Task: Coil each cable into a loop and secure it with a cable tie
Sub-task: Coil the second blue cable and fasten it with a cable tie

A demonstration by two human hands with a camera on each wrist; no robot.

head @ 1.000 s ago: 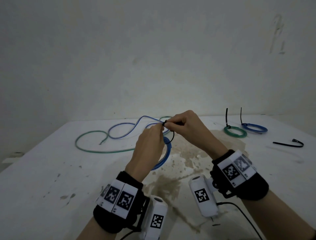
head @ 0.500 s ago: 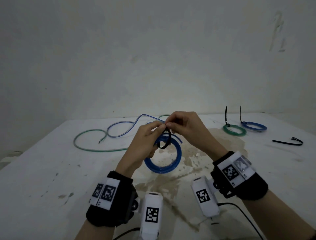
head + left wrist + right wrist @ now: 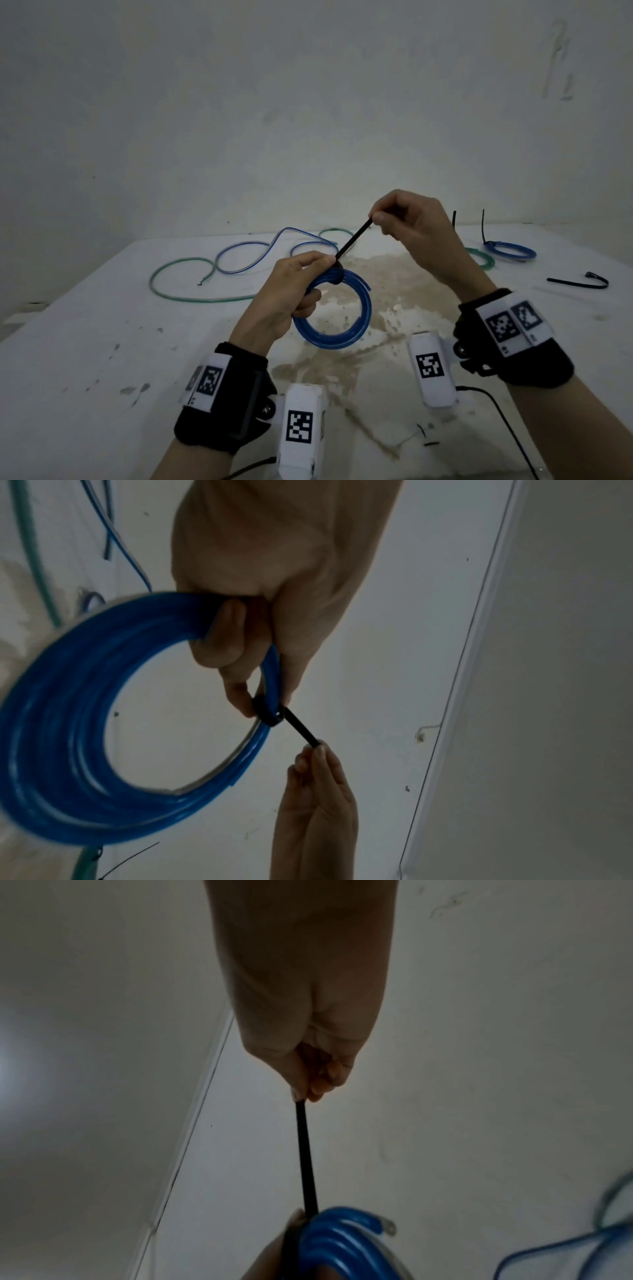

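- A white desk (image 3: 85, 342), scuffed and marked by a brown stain (image 3: 387, 294) at centre frame, stands against a bare pale wall (image 3: 308, 102).
- Centre frame, the left hand (image 3: 291, 294) grips a coiled blue cable (image 3: 337, 310) held above the desk.
- The right hand (image 3: 407, 222) pinches the black cable tie (image 3: 352, 240) wrapped around the coil.
- Wrist bands (image 3: 513, 325) carry square black-and-white codes; no readable words.

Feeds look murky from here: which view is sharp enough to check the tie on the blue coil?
Head view: dim, even light, but the black cable tie and blue coil read clearly. Left wrist view: the coil's near side is smeared, yet the tie's band round it is sharp. Right wrist view: darkest, the right hand underexposed, the coil blurred.
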